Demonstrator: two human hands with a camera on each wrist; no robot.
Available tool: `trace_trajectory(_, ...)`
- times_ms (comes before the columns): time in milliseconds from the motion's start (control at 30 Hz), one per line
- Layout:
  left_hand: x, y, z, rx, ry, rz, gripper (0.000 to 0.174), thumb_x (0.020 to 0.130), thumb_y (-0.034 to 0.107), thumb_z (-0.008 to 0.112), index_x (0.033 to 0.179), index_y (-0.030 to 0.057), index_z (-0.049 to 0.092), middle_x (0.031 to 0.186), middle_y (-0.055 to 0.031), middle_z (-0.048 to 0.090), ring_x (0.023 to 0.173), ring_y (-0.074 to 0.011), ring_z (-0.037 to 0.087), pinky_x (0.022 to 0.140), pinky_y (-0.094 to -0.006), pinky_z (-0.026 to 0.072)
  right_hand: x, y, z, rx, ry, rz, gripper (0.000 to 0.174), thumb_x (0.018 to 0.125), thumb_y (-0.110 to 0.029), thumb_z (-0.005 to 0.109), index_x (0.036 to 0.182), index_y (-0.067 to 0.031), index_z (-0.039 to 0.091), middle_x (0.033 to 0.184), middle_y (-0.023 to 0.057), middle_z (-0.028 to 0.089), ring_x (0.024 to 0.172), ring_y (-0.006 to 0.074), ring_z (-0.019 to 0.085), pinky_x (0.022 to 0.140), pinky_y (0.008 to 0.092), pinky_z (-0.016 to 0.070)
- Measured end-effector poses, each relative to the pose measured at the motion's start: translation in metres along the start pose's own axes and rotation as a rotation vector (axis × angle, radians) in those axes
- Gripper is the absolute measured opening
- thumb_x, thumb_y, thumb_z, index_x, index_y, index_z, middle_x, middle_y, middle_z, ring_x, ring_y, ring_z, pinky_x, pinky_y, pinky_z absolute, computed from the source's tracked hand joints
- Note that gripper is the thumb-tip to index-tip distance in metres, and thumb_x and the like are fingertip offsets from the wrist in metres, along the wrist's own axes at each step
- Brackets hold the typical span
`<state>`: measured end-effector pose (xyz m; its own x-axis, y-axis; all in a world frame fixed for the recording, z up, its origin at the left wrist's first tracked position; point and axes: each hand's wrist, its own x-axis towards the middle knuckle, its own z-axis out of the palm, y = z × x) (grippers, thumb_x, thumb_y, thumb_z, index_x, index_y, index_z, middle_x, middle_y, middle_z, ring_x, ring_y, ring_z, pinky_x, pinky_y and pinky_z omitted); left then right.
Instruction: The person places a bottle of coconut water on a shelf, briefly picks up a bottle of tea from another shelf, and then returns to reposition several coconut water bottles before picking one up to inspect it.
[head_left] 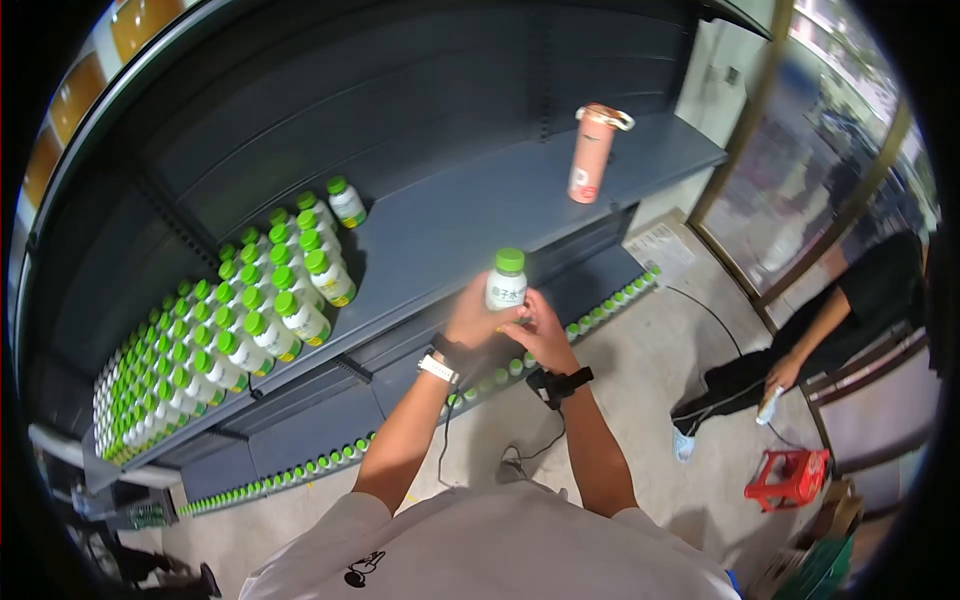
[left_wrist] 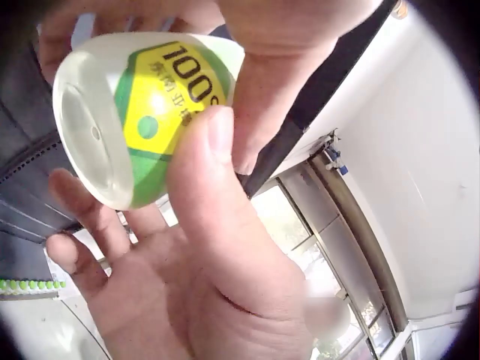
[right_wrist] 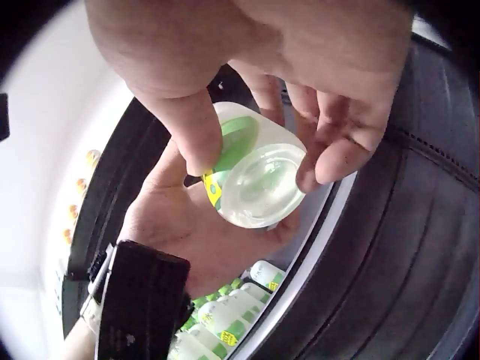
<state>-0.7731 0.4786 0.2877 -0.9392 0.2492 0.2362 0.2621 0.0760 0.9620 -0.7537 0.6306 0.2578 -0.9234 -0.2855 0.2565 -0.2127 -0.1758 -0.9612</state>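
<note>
A small white bottle (head_left: 506, 288) with a green cap stands upright between my two hands, in front of the shelf edge. My left hand (head_left: 474, 318) holds it from the left. In the left wrist view its thumb (left_wrist: 206, 150) lies on the yellow-and-green label, with its fingers behind the bottle. My right hand (head_left: 545, 332) grips the lower right side. The right wrist view shows the thumb (right_wrist: 196, 142) on one side of the clear bottle base (right_wrist: 264, 187) and the curled fingers (right_wrist: 341, 154) on the other.
Rows of similar green-capped bottles (head_left: 240, 350) fill the left of the dark shelf (head_left: 440, 230). A pink tumbler (head_left: 592, 155) stands farther right. More green caps (head_left: 330, 460) line a lower shelf. At right are a person (head_left: 840, 310) and a red stool (head_left: 787, 480); cables cross the floor.
</note>
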Motion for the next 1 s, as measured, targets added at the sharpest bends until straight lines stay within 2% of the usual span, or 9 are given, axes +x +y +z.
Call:
trace_trajectory(133,-0.004,-0.007,-0.021,0.063,0.209,0.045,0.062,0.070,0.008,0.075,0.123,0.0011,0.045,0.110,-0.0090,0.059,0.101,-0.0168,0.057,0.089,-0.0317,0.0452,0.037,0.004,0.014,-0.362,-0.040,-0.088,0.055,0.075,-0.015,0.071,0.122,-0.0027,0.044,0.111,0.0130,0.059,0.100,0.0236,0.059,0.086,0.0351,0.0454)
trace_trajectory(200,-0.009,-0.008,-0.031,0.010,0.296,0.028,0.062,0.069,0.007,0.075,0.123,0.0011,0.045,0.111,-0.0094,0.058,0.102,-0.0171,0.057,0.089,-0.0317,0.0451,0.056,0.016,0.028,-0.394,-0.080,-0.075,0.057,0.072,-0.010,0.068,0.123,-0.0043,0.043,0.114,0.0162,0.057,0.104,0.0294,0.057,0.086,0.0390,0.0451)
trace_trajectory(267,-0.009,-0.020,-0.048,0.127,0.398,0.034,0.063,0.068,0.004,0.074,0.124,0.0007,0.044,0.111,-0.0099,0.058,0.103,-0.0174,0.056,0.089,-0.0319,0.0451,0.074,0.018,0.043,-0.385,-0.136,-0.126,0.058,0.072,-0.009,0.066,0.124,-0.0048,0.042,0.115,0.0174,0.056,0.106,0.0325,0.056,0.086,0.0408,0.0446)
trace_trajectory(400,-0.006,-0.035,-0.078,0.212,0.554,0.010,0.065,0.068,0.001,0.071,0.126,0.0001,0.041,0.112,-0.0106,0.057,0.104,-0.0175,0.056,0.089,-0.0319,0.0453,0.109,0.027,0.070,-0.420,-0.204,-0.155,0.053,0.072,-0.007,0.061,0.122,-0.0044,0.041,0.112,0.0195,0.055,0.106,0.0378,0.053,0.086,0.0431,0.0434)
trace_trajectory(567,0.006,-0.042,-0.108,0.338,0.681,0.063,0.065,0.073,0.004,0.067,0.130,-0.0012,0.036,0.114,-0.0148,0.056,0.104,-0.0223,0.057,0.090,-0.0336,0.0443,0.158,0.036,0.095,-0.619,-0.319,-0.166,0.034,0.073,-0.009,0.059,0.103,-0.0024,0.044,0.099,0.0226,0.056,0.096,0.0426,0.053,0.078,0.0472,0.0427)
trace_trajectory(667,0.013,-0.045,-0.121,0.412,0.743,0.059,0.064,0.077,0.006,0.063,0.133,-0.0025,0.033,0.117,-0.0194,0.054,0.107,-0.0279,0.056,0.091,-0.0346,0.0431,0.190,0.043,0.108,-0.700,-0.351,-0.192,0.037,0.073,-0.011,0.062,0.104,-0.0013,0.044,0.099,0.0227,0.056,0.097,0.0427,0.053,0.079,0.0470,0.0429)
trace_trajectory(833,0.008,-0.034,-0.129,0.427,0.750,-0.049,0.057,0.081,0.003,0.052,0.133,-0.0056,0.030,0.127,-0.0265,0.045,0.116,-0.0380,0.047,0.096,-0.0366,0.0396,0.233,0.044,0.131,-0.650,-0.412,-0.083,0.044,0.071,-0.014,0.067,0.107,-0.0012,0.045,0.106,0.0214,0.054,0.102,0.0385,0.053,0.084,0.0431,0.0429)
trace_trajectory(933,0.005,-0.064,-0.130,0.648,0.766,0.023,0.057,0.079,-0.001,0.048,0.133,-0.0063,0.030,0.131,-0.0272,0.040,0.121,-0.0403,0.041,0.101,-0.0387,0.0354,0.260,0.055,0.145,-0.649,-0.464,-0.057,0.056,0.071,-0.021,0.071,0.115,-0.0015,0.042,0.116,0.0199,0.052,0.108,0.0330,0.053,0.090,0.0394,0.0421)
trace_trajectory(1000,0.008,-0.038,-0.130,0.533,0.752,-0.038,0.059,0.076,-0.003,0.048,0.132,-0.0067,0.030,0.132,-0.0276,0.038,0.123,-0.0407,0.038,0.104,-0.0398,0.0314,0.270,0.060,0.155,-0.622,-0.513,-0.037,0.063,0.070,-0.025,0.073,0.119,-0.0015,0.041,0.120,0.0196,0.051,0.112,0.0305,0.051,0.093,0.0377,0.0413)
